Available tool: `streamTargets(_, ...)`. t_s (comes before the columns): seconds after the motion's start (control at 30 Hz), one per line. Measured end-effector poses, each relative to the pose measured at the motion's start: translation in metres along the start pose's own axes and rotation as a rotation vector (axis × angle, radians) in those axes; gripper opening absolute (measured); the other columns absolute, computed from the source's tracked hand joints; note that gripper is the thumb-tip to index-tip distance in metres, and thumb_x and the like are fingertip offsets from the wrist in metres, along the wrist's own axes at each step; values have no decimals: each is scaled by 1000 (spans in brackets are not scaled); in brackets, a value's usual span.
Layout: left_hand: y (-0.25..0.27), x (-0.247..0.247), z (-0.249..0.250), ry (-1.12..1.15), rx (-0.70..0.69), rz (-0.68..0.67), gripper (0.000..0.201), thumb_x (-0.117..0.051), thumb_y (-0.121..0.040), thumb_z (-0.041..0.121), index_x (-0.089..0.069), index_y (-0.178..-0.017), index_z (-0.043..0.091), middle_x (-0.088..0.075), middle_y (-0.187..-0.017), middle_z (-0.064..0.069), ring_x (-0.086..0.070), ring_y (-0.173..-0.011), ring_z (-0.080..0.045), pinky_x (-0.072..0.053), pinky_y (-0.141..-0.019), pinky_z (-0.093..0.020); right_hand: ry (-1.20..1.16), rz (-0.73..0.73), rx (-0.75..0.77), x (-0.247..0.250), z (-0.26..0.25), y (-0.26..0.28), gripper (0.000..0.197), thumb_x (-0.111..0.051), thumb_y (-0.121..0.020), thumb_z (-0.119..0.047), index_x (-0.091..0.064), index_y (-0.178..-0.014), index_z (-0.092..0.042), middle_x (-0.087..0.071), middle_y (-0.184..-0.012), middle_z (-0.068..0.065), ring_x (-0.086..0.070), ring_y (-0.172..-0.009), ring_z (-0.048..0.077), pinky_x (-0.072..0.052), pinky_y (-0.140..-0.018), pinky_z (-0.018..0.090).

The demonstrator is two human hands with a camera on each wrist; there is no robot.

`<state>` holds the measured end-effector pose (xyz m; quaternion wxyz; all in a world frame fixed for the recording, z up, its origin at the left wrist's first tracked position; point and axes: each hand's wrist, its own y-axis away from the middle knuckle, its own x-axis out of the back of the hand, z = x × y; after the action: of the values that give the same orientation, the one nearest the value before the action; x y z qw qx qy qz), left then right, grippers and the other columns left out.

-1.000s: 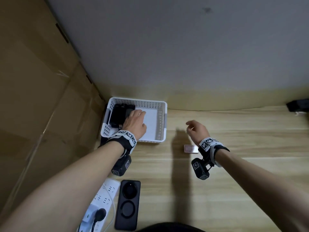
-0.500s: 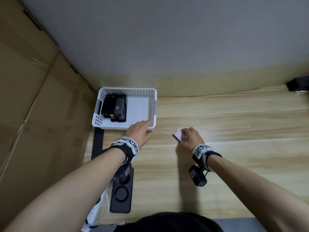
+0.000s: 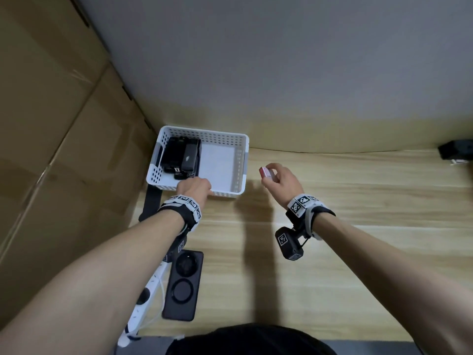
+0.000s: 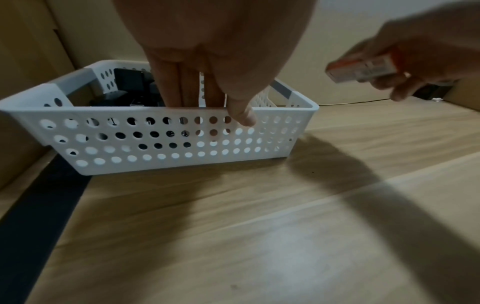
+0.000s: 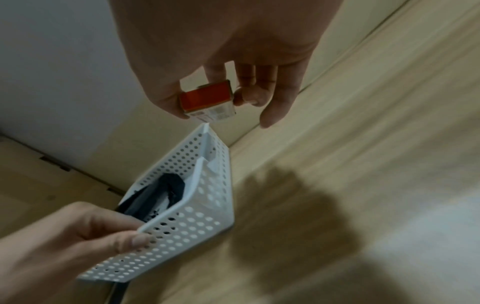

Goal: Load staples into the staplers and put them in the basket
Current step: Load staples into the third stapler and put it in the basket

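Note:
A white perforated basket stands at the table's far left, with black staplers lying in its left half. My left hand grips the basket's near wall, fingers inside and thumb outside. My right hand is raised just right of the basket and pinches a small red and white staple box between thumb and fingers.
Cardboard panels line the left side. A black phone and a white power strip lie at the near left edge of the wooden table. A dark object sits at the far right by the wall.
My left hand came out of the basket and took hold of its near wall. My right hand picked the staple box up off the table and lifted it beside the basket.

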<state>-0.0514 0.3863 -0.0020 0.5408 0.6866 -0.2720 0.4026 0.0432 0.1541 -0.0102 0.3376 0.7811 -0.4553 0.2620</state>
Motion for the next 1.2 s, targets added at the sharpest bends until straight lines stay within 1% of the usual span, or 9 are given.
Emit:
streamTargets(0.17,-1,-2,-8,-8,-58,46,26,-52,-99,37,-70,-93,20,-69,-100,-4,-65,-96,-28,-39,-65,-30,9,3,88,-5,-48,-28,43,-51,-79,-54,-53,-115,-31,-65,-101,1,-62,-85,21,-51,-75,36)
streamTargets(0.3,-4,0,-18,75,-89,27,35,-54,-95,49,-69,-90,17,-69,-92,-4,-64,-90,-28,-44,-66,-31,77,-43,99,-20,-73,-49,58,-54,-75,-55,-44,-128,-32,-66,-101,0,-65,-84,20,-53,-76,35)
streamTargets(0.4,-7,-1,-36,207,-94,47,37,-62,-87,54,-70,-106,23,-70,-105,0,-65,-99,-25,-53,-79,-36,176,-107,122,-35,-87,-60,65,-62,-77,-46,-41,-134,-22,-63,-105,2,-63,-87,22,-49,-73,31)
streamTargets(0.53,-5,-4,-70,229,-69,42,43,-67,-86,49,-65,-122,26,-67,-120,2,-62,-110,-23,-51,-88,-35,324,-214,161,-60,-96,-67,53,-62,-82,-48,-54,-124,-18,-59,-115,4,-62,-92,23,-53,-82,35)
streamTargets(0.63,-5,-13,-95,234,-25,40,37,-65,-89,46,-65,-120,26,-67,-119,0,-61,-110,-22,-50,-88,-33,398,-256,187,-79,-99,-71,38,-62,-85,-46,-62,-105,-15,-55,-103,5,-59,-84,23,-50,-75,31)
streamTargets(0.73,-6,-20,-105,266,-3,59,31,-60,-93,41,-67,-119,27,-67,-119,1,-61,-110,-21,-50,-86,-32,426,-253,160,-94,-101,-77,37,-62,-85,-46,-61,-99,-12,-52,-97,6,-58,-82,25,-46,-73,29)
streamTargets(0.97,-10,-26,-100,286,-7,85,25,-60,-94,37,-70,-115,29,-68,-117,3,-62,-108,-21,-51,-83,-31,482,-327,120,-110,-102,-86,39,-63,-85,-12,-58,-123,-17,-55,-117,9,-58,-102,29,-50,-89,36)
streamTargets(1.07,-10,-27,-100,279,-7,92,21,-60,-93,37,-73,-107,27,-70,-110,1,-63,-102,-22,-52,-81,-32,475,-347,128,-112,-100,-83,40,-62,-85,-9,-59,-124,-17,-56,-118,9,-59,-102,29,-50,-87,36)
streamTargets(1.2,-9,-25,-97,217,-18,69,21,-57,-95,37,-73,-101,24,-69,-102,-1,-63,-96,-25,-51,-77,-32,448,-374,144,-108,-100,-76,34,-59,-90,-21,-59,-123,-16,-55,-120,9,-59,-100,29,-50,-86,37)
